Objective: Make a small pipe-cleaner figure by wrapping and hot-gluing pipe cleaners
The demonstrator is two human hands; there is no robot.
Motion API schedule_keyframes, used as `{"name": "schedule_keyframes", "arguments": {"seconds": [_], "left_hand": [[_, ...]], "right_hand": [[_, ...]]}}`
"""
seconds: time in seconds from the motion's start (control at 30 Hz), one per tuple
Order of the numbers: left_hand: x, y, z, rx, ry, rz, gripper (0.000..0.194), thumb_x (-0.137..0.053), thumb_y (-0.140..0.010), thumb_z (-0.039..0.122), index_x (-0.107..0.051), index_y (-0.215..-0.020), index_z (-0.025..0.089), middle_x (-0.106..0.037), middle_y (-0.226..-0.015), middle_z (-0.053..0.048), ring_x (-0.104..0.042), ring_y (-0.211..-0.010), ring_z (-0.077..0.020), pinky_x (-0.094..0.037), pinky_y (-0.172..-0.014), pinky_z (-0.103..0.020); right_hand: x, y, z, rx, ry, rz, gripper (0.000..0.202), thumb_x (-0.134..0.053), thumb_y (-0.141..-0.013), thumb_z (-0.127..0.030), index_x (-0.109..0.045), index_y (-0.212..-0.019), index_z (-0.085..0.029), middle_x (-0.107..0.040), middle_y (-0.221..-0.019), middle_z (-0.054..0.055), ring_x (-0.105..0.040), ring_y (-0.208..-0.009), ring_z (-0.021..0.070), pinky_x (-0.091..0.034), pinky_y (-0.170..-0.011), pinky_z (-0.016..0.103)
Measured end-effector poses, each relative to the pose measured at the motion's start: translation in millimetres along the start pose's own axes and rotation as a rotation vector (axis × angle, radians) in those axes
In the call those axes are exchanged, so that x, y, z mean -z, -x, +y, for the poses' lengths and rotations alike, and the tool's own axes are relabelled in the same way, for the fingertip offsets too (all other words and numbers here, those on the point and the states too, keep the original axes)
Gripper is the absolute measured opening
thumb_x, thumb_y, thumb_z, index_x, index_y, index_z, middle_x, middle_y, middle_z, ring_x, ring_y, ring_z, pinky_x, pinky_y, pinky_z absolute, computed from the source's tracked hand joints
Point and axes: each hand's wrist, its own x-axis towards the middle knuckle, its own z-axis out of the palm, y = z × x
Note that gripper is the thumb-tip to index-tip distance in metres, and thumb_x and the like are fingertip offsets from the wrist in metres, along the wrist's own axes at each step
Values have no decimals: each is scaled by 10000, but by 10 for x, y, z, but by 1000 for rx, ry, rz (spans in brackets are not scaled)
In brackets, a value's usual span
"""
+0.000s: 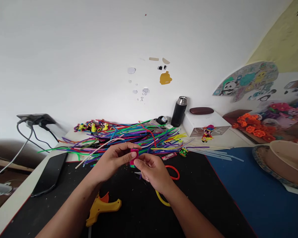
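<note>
Between my two hands, above the black mat (134, 211), is a small magenta piece (132, 161) with a bit of green at its lower end. It looks like coiled pipe cleaner; fingers cover much of it. My left hand (114, 160) pinches it from the left, thumb across its front. From the right, my right hand (154, 170) grips its lower part between thumb and fingers. Partly under my right hand and wrist lie scissors (174, 172) with one red and one yellow handle. A yellow glue gun (103, 207) with an orange trigger rests beside my left forearm.
Loose colourful pipe cleaners (129, 136) are heaped along the wall. Behind stand a black flask (179, 112) and a white box (196, 123) with a small figure (208, 132) before it. A phone (49, 173) lies left; a round basin (288, 162) stands right.
</note>
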Motion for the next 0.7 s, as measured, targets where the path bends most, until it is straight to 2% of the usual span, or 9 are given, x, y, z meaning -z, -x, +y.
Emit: {"name": "schedule_keyframes", "arguments": {"seconds": [0.2, 0.33, 0.57, 0.7], "left_hand": [[-9, -16, -9, 2, 34, 42, 427, -933, -745, 521, -859, -1008, 193, -766, -858, -61, -627, -733, -186, -530, -675, -293], [11, -26, -54, -7, 61, 89, 414, -930, -761, 503, -858, -1021, 189, -767, -876, -65, -629, -729, -184, -532, -675, -296], [36, -40, -130, -3, 39, 89, 426, -896, -813, 520, -847, -1073, 186, -740, -814, -54, -607, -714, -179, -490, -657, -279], [42, -44, -156, 9, 26, 103, 413, -903, -807, 517, -850, -1060, 195, -757, -854, -55, -598, -713, -172, -469, -648, -273]], "right_hand": [[16, -1, 10, 19, 79, 31, 577, -799, -828, -740, -728, -893, -171, -465, -584, -82, -359, -448, 77, -254, -438, 253], [19, -16, 2, 25, 43, 59, 576, -805, -811, -749, -688, -807, -185, -523, -605, -60, -361, -443, 75, -259, -436, 249], [38, -31, 24, 85, 63, 131, 555, -798, -829, -729, -677, -773, -190, -499, -587, -57, -352, -464, 87, -253, -448, 246], [34, -20, 16, 129, 103, 164, 536, -782, -859, -707, -677, -759, -190, -469, -589, -59, -333, -482, 92, -248, -459, 251]]}}
